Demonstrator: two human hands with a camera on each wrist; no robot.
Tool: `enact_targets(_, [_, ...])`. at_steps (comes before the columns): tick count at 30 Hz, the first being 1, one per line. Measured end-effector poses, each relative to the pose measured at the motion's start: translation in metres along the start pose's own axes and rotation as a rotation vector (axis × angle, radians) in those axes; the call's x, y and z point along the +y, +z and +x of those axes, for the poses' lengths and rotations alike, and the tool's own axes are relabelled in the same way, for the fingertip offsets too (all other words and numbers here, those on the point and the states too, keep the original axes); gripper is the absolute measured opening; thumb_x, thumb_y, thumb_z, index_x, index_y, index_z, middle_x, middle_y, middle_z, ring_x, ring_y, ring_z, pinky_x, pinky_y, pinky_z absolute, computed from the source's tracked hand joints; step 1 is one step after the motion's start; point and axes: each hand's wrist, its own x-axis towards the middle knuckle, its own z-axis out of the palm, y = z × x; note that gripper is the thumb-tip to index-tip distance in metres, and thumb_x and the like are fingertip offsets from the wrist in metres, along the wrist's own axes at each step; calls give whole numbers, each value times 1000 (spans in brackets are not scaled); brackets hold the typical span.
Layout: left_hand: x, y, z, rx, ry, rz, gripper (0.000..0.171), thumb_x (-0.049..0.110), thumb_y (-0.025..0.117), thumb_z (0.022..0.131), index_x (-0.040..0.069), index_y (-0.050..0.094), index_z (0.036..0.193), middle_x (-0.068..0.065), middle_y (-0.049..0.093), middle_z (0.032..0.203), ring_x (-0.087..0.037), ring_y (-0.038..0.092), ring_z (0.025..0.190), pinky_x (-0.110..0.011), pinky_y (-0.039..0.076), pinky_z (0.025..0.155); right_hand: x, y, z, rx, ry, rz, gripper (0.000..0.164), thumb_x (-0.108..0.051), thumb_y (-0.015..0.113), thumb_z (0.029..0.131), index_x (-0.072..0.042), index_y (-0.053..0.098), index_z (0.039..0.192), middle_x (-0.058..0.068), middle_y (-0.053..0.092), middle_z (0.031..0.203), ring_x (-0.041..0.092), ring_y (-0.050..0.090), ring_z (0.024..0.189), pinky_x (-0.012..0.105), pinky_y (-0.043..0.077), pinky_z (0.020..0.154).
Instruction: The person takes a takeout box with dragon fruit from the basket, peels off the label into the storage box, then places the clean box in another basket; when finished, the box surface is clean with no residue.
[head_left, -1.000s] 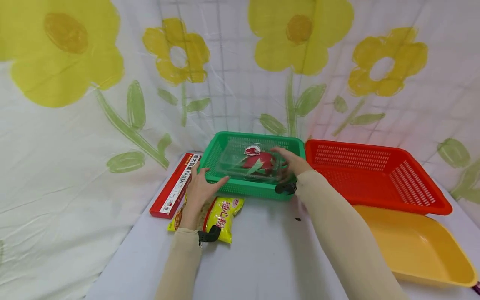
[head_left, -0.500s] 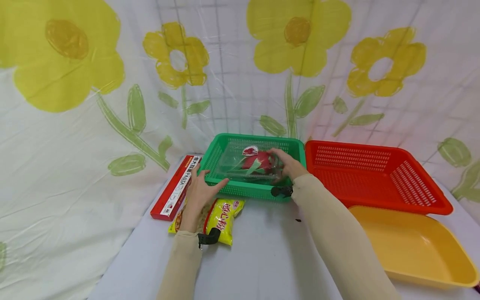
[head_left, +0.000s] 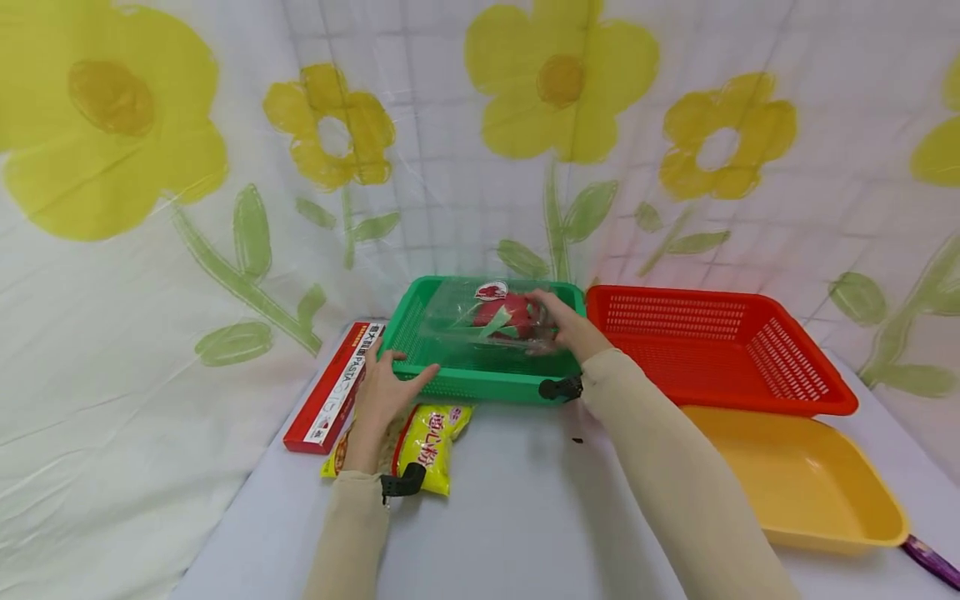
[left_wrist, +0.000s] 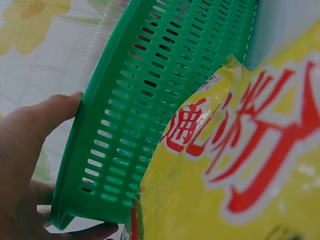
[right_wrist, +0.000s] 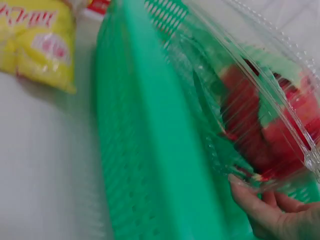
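Note:
A clear plastic clamshell box (head_left: 450, 317) with a round sticker on its lid holds a red dragon fruit (head_left: 506, 315) with green scales. It sits tilted over the inside of the green basket (head_left: 487, 385). My right hand (head_left: 566, 327) grips the box at its right end; in the right wrist view the thumb (right_wrist: 245, 192) is at its lower edge. At the basket's front left corner, my left hand (head_left: 386, 396) holds the rim, thumb and fingers spread around the corner. The left wrist view shows the slotted basket wall (left_wrist: 135, 115) beside this hand.
A yellow bag (head_left: 431, 446) with red lettering lies under my left wrist, before the basket. A red PASTA box (head_left: 333, 392) lies left of it. To the right stand a red basket (head_left: 675, 350) and a yellow tub (head_left: 817, 475); a purple item (head_left: 930, 562) lies beyond.
My right fingers have come around the right end of the clamshell box, and the box has risen a little from the basket's inside. The left hand stays at the corner; the head view has shifted.

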Motion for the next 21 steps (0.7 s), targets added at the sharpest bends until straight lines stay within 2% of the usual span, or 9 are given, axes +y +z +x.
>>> enact_targets(4, [0,0,-2,9,13,6,79,67,65,82,2,56,126,-15,11,162,-43,51,118,-52,49,88,-13,4,-15,-6,-16,39,69,-43,65,90,-25,33,149,15,16,154,39,26,138,64,43,97])
enact_targets(8, [-1,0,-1,7,17,18,80,68,64,82,2,57,126,-15,10,162,-44,54,112,-52,50,84,-23,4,-29,-7,-26,48,77,-43,66,88,-24,26,151,16,16,154,38,27,139,62,45,96])
enact_targets(12, [-3,-1,3,3,23,24,81,70,62,82,1,58,126,-16,9,162,-46,52,116,-55,48,88,-30,2,-45,-31,-51,49,81,-45,63,88,-20,19,151,15,20,153,36,31,137,61,42,100])
enact_targets(16, [-9,-8,6,7,9,28,84,73,61,81,2,58,126,-15,9,162,-46,49,119,-57,46,92,-33,5,-61,-75,-64,55,84,-47,60,87,-14,15,151,15,25,150,36,38,132,59,41,102])
enact_targets(21, [-14,-15,8,-1,-8,31,86,74,60,81,2,58,128,-15,7,163,-47,48,121,-57,45,94,-32,8,-82,-102,-76,61,81,-50,61,86,-12,24,148,16,38,144,36,49,123,57,47,97])
